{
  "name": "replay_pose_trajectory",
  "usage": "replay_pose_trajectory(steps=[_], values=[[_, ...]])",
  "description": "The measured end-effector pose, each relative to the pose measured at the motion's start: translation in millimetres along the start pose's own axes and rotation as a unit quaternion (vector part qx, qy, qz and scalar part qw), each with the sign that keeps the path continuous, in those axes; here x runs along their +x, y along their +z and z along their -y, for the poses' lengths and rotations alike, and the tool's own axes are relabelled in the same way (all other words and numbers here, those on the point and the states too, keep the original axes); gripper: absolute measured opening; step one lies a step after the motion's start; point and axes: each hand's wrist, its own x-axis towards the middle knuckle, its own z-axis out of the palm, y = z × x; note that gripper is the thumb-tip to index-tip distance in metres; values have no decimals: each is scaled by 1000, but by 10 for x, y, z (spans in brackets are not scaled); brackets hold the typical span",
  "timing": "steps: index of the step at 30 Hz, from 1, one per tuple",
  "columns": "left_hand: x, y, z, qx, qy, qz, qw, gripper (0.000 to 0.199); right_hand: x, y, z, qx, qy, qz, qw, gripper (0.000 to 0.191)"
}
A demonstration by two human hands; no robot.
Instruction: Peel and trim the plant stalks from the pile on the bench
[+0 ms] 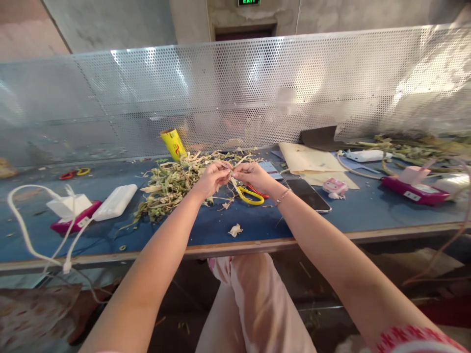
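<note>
My left hand [214, 178] and my right hand [250, 175] meet fingertip to fingertip above the blue table. Both are closed in a pinch on a thin pale strip of dried plant [234, 182] that hangs between them. Left of and behind my left hand spreads a heap of dried, greenish stalks and leaves [169, 189]. Yellow-handled scissors [250, 197] lie just below my right hand, with a bit of red beside the handle. Nearer the table edge rests a small pale dry scrap [235, 230].
A yellow can-like tube [173, 145] leans behind the heap. Right of my hands lie a phone [308, 195], a pink toy [334, 188] and brown paper [309, 159]. Magenta power strips [414, 190] with white cables stand on both sides. A perforated metal screen [235, 98] closes the back.
</note>
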Motion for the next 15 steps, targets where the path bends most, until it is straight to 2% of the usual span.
replay_pose_trajectory(steps=[6,11,15], values=[[-11,-13,-12,23,8,18,1000,23,16,-82,-47,36,-8,35,999,23],[-33,-35,-2,57,-10,44,997,27,18,-139,9,-44,-48,45,997,25],[-43,-31,4,57,-15,53,997,26,-5,-170,55,-78,-55,73,993,24]])
